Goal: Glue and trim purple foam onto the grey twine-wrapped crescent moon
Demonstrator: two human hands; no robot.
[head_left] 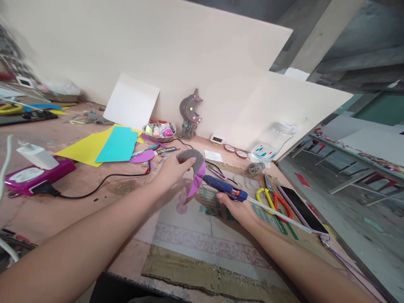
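My left hand (175,168) pinches a purple crescent (196,180) whose upper part is wound with grey yarn. Its bare purple tip points down. In my right hand (236,206) is a blue hot glue gun (224,187), its nozzle right at the crescent's purple part. A long clear glue stick (277,213) sticks out of the gun's back end. Below both hands lies a printed plastic sheet (189,235) on cardboard (176,265). A ball of grey yarn (255,168) sits beyond my right hand.
Yellow-and-orange-handled scissors (274,202) and a phone (303,210) lie at right. A pink power strip (38,176) with a black cord is at left. Cyan paper (116,145), a bowl of craft bits (159,129), a decorated grey crescent (190,109) and a clear jar (271,143) stand farther back.
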